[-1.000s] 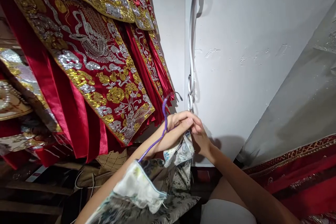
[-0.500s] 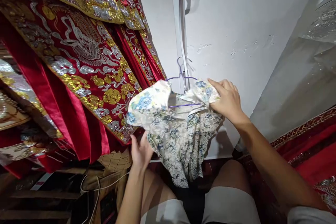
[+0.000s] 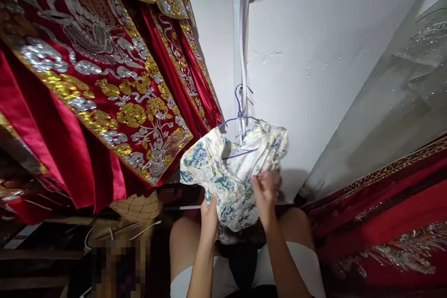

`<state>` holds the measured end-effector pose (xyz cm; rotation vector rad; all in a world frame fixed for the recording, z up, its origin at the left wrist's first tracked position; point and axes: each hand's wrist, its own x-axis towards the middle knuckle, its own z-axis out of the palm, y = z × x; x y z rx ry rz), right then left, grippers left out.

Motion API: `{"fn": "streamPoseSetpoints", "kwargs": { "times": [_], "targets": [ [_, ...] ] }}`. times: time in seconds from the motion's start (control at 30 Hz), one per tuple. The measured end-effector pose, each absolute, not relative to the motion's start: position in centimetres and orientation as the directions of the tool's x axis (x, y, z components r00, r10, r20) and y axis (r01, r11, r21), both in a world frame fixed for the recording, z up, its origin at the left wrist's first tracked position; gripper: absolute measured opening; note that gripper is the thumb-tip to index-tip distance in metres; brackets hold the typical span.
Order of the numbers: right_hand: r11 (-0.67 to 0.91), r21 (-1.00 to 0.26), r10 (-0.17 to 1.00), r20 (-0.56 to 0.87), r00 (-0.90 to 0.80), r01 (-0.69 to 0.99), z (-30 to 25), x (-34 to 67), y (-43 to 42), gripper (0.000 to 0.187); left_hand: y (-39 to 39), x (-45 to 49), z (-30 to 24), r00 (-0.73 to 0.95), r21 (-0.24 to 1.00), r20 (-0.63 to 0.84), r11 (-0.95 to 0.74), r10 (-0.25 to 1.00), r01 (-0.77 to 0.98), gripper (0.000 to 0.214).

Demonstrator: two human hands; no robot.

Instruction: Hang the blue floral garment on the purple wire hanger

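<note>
A floral blouse (image 3: 232, 186), white with blue, green and yellow print, hangs by its shoulders on a thin purple hanger (image 3: 239, 114). The hanger's hook is up by a white strap on the wall. My left hand (image 3: 209, 218) is closed on the blouse's side, just under the short sleeve on the left, thumb on the front. My right hand (image 3: 266, 191) is at the front of the blouse, right of the neckline, its fingers curled and pinched on the cloth. Its fingertips are slightly blurred. The neckline stands open, showing the hanger's lower bar.
Red garments with gold and silver sequins (image 3: 132, 111) hang close on the left. A white wall (image 3: 296, 56) stands ahead, with a grey translucent cover (image 3: 377, 116) on the right. Red beaded cloth (image 3: 394, 214) lies low right. A cable (image 3: 145, 229) and wooden slats are low left.
My right hand has left the right shoulder and come down to the blouse's front. My left hand now grips the side. The blouse hangs straighter, its shoulders and sleeves spread over the hanger.
</note>
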<state>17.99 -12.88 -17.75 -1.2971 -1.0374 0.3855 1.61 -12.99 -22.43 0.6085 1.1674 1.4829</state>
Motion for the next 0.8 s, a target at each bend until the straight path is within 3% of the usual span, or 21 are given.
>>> {"fn": "streamPoseSetpoints", "kwargs": {
  "times": [0.03, 0.1, 0.17, 0.23, 0.33, 0.37, 0.43, 0.57, 0.63, 0.8],
  "targets": [
    [0.176, -0.954, 0.841, 0.273, 0.467, 0.241, -19.0, 17.0, -12.4, 0.026, -13.1, 1.6, -22.4, -0.253, 0.894, -0.220, 0.091, 0.942, -0.439, 0.058],
    [0.034, -0.978, 0.916, 0.113, 0.384, 0.207, -20.7, 16.0, -11.4, 0.028, -13.3, 1.4, -22.5, -0.245, 0.902, -0.215, 0.096, 0.945, -0.421, 0.057],
    [-0.009, -0.981, 0.931, 0.063, 0.361, 0.196, -21.6, 16.1, -11.1, 0.026, -13.3, 1.1, -22.8, -0.332, 0.937, -0.165, 0.042, 0.929, -0.348, 0.054],
    [-0.036, -0.985, 0.939, 0.025, 0.343, 0.169, -22.0, 17.0, -11.4, 0.025, -13.3, 0.9, -23.5, -0.516, 0.973, -0.017, -0.104, 0.857, -0.206, 0.051],
    [-0.079, -0.986, 0.956, -0.033, 0.290, 0.146, -22.5, 18.3, -12.8, 0.031, -13.7, 1.5, -24.7, -0.698, 0.936, 0.318, -0.330, 0.642, 0.123, 0.047],
    [-0.086, -0.986, 0.960, -0.044, 0.275, 0.144, -22.5, 18.6, -13.3, 0.034, -14.0, 2.1, -25.1, -0.677, 0.901, 0.416, -0.373, 0.607, 0.220, 0.042],
    [-0.091, -0.986, 0.966, -0.052, 0.254, 0.142, -22.5, 18.8, -14.0, 0.039, -14.5, 3.6, -25.6, -0.512, 0.845, 0.534, -0.436, 0.673, 0.309, 0.030],
    [-0.067, -0.992, 0.972, -0.040, 0.232, 0.109, -21.9, 18.3, -14.6, 0.048, -15.0, 7.0, -25.4, -0.087, 0.882, 0.456, -0.437, 0.886, 0.176, 0.015],
    [-0.030, -0.998, 0.970, -0.016, 0.242, 0.057, -21.5, 18.0, -14.8, 0.052, -14.8, 8.0, -24.8, -0.033, 0.915, 0.392, -0.386, 0.919, 0.114, 0.008],
    [0.056, -0.998, 0.993, 0.051, 0.109, -0.037, -20.8, 18.1, -15.7, 0.047, -14.7, 8.0, -24.0, -0.063, 0.939, 0.344, -0.342, 0.937, 0.037, 0.016]
  ]
}}
